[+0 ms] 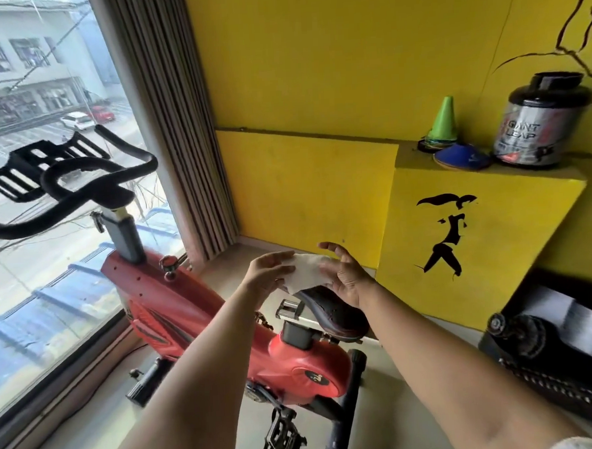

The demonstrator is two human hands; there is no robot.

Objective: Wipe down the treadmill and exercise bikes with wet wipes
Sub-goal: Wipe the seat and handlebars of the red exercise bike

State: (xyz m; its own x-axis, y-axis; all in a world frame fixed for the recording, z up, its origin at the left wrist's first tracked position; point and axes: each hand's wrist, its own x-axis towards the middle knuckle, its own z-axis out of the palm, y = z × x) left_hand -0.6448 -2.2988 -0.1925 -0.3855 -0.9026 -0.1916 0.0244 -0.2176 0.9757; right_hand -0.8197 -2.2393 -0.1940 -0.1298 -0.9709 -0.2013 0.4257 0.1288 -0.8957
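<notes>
A red exercise bike (189,309) stands by the window, with black handlebars (80,187) at the left and a black saddle (333,311) in the middle. Just above the saddle's front I hold a white wet wipe (307,270) between both hands. My left hand (266,274) grips its left edge. My right hand (345,273) holds its right side, fingers spread behind the wipe. The wipe is partly folded and hangs over the saddle's nose.
A large window (31,238) runs along the left with a beige curtain (173,127). A yellow ledge (457,181) carries a green cone (441,120), blue disc cones (462,155) and a big supplement tub (539,122). Black equipment (561,341) stands at the right.
</notes>
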